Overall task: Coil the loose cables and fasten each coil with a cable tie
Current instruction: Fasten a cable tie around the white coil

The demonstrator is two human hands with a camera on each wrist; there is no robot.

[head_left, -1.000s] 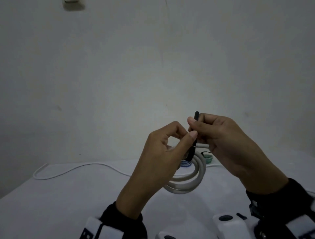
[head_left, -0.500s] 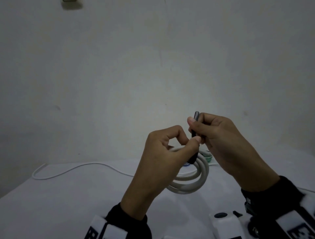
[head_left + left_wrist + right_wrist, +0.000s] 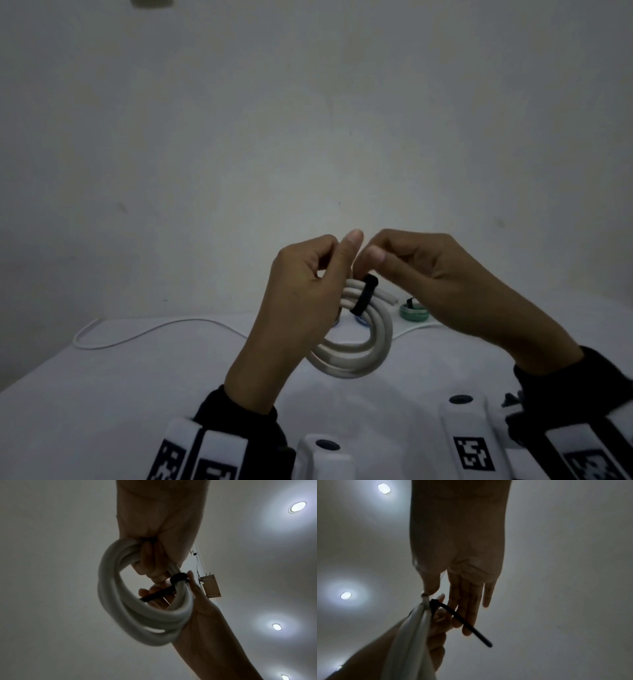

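Observation:
My left hand [image 3: 339,260] grips a white cable coil [image 3: 359,356] of a few loops and holds it upright above the table; in the left wrist view its fingers [image 3: 150,566] curl round the strands. A black cable tie [image 3: 364,294] is wrapped across the coil's top right. My right hand [image 3: 375,250] pinches the tie at the coil between thumb and forefinger. In the right wrist view the tie's tail [image 3: 465,626] runs across the straight fingers [image 3: 471,608], and its end sticks out free. A short cable end [image 3: 388,296] pokes out to the right.
A loose thin white cable [image 3: 154,329] snakes over the white table [image 3: 102,411] at the left. A green ring [image 3: 412,313] and something blue [image 3: 361,320] lie behind the coil. A bare wall stands just beyond the table.
The tie's tail stood up above my right fingers before; now it points down behind the coil and the band lies across the strands. My right thumb has moved down onto it.

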